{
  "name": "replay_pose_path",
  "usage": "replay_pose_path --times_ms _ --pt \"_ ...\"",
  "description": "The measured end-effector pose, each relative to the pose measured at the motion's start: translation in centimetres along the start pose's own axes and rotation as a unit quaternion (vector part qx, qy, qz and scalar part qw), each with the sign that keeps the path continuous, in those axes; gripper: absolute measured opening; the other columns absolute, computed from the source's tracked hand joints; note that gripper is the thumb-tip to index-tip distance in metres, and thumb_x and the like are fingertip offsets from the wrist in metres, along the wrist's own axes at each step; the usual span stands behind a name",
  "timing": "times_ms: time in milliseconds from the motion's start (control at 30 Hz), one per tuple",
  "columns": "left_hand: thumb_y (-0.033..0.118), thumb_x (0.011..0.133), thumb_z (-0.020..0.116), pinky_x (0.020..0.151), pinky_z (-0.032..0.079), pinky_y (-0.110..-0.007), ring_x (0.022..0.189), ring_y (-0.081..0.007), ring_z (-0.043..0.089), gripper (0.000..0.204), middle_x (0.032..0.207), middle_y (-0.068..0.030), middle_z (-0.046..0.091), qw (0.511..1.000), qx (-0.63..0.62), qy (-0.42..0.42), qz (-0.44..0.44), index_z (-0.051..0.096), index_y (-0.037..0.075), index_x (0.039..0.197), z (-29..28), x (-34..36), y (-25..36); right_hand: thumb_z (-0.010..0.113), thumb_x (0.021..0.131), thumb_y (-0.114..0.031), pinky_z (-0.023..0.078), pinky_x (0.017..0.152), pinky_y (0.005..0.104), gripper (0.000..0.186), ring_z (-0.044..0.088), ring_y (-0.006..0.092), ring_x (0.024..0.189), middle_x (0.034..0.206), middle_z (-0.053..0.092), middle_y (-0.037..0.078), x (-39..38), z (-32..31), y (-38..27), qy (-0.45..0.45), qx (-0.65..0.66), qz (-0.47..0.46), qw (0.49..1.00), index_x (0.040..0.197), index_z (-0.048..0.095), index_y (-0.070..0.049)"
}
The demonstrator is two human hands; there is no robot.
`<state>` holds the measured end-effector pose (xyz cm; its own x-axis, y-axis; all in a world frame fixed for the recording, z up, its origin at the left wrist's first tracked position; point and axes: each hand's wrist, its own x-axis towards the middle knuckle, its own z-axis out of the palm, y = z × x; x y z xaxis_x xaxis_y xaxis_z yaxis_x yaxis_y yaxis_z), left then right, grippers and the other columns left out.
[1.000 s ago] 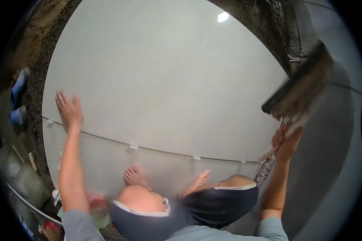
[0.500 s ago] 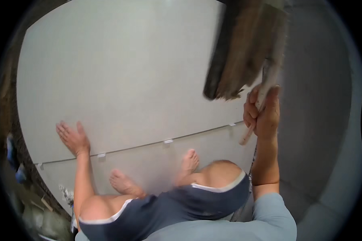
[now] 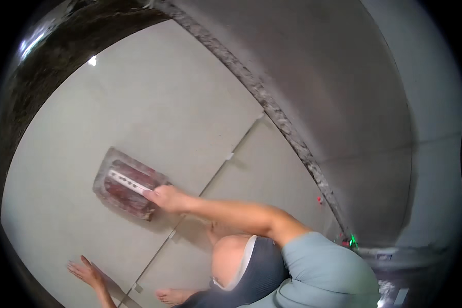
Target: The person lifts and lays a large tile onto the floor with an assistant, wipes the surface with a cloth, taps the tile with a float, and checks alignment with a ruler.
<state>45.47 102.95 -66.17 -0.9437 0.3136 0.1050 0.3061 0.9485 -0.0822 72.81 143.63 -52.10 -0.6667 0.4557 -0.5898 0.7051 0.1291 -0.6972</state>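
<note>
My right hand (image 3: 168, 199) is closed round the pale handle of a broad tamping paddle (image 3: 131, 210). The paddle has a worn, dark red body, and a row of dark spots runs along the handle. It is over the large pale tile (image 3: 138, 97); whether it touches the surface I cannot tell. At the lower left, my left hand (image 3: 90, 274) has its fingers spread on or just over the same tile, holding nothing. Small white clips (image 3: 229, 156) stand along the thin joint between this tile and the pale tile (image 3: 262, 174) under my bare feet.
A rough grey strip (image 3: 272, 110) borders the tiles on the right, with a smooth dark grey surface (image 3: 339, 87) beyond. Dark, rough ground (image 3: 41, 87) lies past the far left edge. A small green light (image 3: 353, 241) shows at the lower right.
The paddle has come down from its raised place at the upper right and leftward over the tile, in my right hand. My view has turned, so the joint now slants steeply.
</note>
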Motion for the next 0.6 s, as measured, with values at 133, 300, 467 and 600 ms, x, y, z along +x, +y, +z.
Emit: replay_pose_path --times_ms 133,300,467,600 --pt "0.042 0.103 0.046 0.118 0.022 -0.046 0.145 -0.0397 0.024 0.069 0.155 -0.0276 0.025 0.955 -0.168 -0.002 0.245 0.028 -0.007 0.149 -4.3 13.3 11.4 0.035 0.100 -0.061 0.048 0.066 0.0415 0.072 0.056 0.0250 0.067 0.068 0.055 0.015 -0.9 -7.9 -6.5 -0.008 0.148 0.028 0.989 0.081 0.057 0.005" --pt "0.048 0.102 0.045 0.118 0.022 -0.046 0.145 -0.0396 0.024 0.073 0.156 -0.0264 0.026 0.951 -0.148 0.004 0.273 0.029 -0.006 0.149 -6.8 16.3 32.5 0.042 0.098 -0.062 0.043 0.055 0.0408 0.069 0.050 0.0210 0.057 0.058 0.052 0.014 -4.0 -19.7 -9.5 0.306 0.107 -0.258 0.910 0.077 0.054 0.002" --pt "0.060 0.099 0.037 0.120 0.018 -0.046 0.149 -0.0340 0.016 0.084 0.160 -0.0217 0.018 0.985 -0.017 -0.072 0.155 0.020 -0.002 0.153 -5.5 8.0 39.5 0.038 0.102 -0.054 0.040 0.057 0.0310 0.058 0.045 0.0109 0.062 0.061 0.048 0.001 -1.2 -15.2 -2.4 0.436 0.184 -0.062 0.879 0.076 0.052 -0.004" --pt "0.053 0.101 0.036 0.121 0.013 -0.043 0.151 -0.0297 0.012 0.078 0.162 -0.0168 0.016 0.971 -0.080 0.019 0.223 0.017 -0.001 0.154 -6.0 6.6 37.4 0.039 0.099 -0.061 0.046 0.056 0.0324 0.064 0.053 0.0139 0.058 0.061 0.051 0.003 1.7 -11.5 2.8 0.276 0.098 0.151 0.944 0.080 0.055 -0.003"
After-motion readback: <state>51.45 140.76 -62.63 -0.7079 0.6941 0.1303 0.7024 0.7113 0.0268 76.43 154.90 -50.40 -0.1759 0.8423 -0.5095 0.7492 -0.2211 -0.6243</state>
